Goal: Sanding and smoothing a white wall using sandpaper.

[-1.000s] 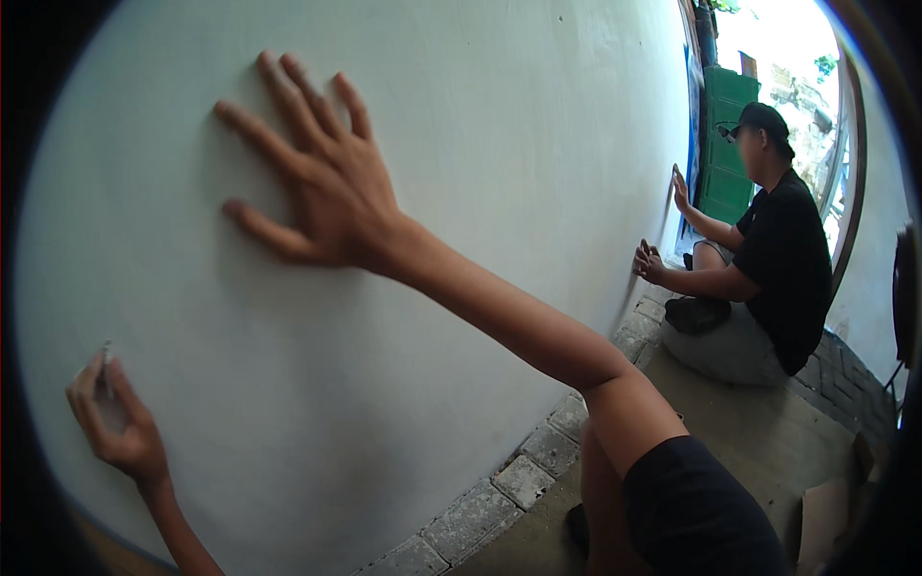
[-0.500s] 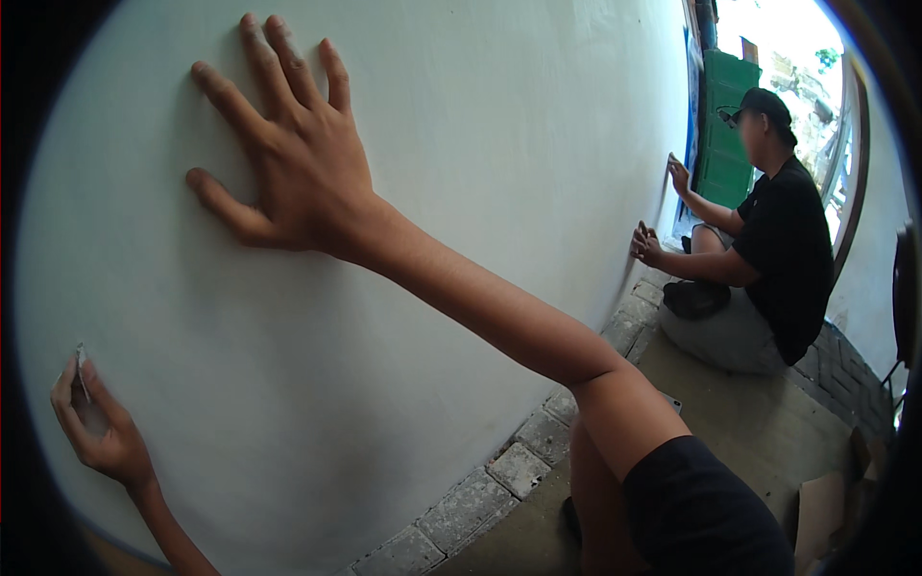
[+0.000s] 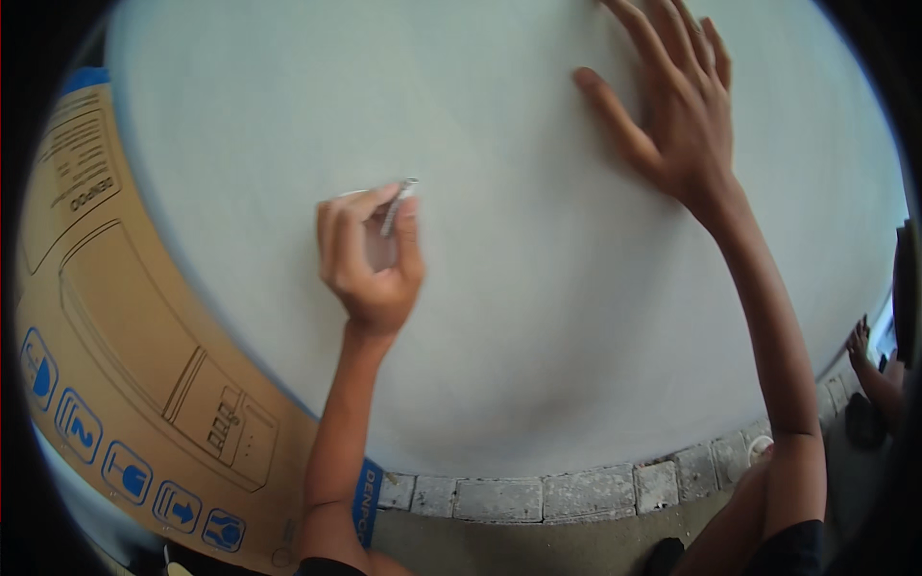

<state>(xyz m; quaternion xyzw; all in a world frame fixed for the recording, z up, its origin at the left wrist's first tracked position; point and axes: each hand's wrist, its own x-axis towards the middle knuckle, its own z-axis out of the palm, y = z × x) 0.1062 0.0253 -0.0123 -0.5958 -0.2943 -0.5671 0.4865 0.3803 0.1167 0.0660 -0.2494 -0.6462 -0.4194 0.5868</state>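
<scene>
My left hand (image 3: 370,264) is closed on a small folded grey-white sheet (image 3: 398,205), which looks like sandpaper. The sheet is pinched between thumb and fingers, close to the pale wall (image 3: 499,317); part of it is hidden by the hand. Higher up and to the right, my right hand (image 3: 687,125) lies against the same wall with its fingers spread, holding nothing. Its fingertips run up to the top edge of the picture. The wall's surface looks smooth and whitish.
A large brown cardboard box (image 3: 144,278) with blue symbols stands close on the left, beside my left forearm. Grey paving blocks (image 3: 499,499) run along the wall's foot. At the far right, another person's hand (image 3: 858,338) is near the wall.
The view has swung left, bringing the cardboard box into sight and leaving mostly the co-worker's hand and arm at the right edge. My left hand still grips the folded sheet; my right hand stays spread.
</scene>
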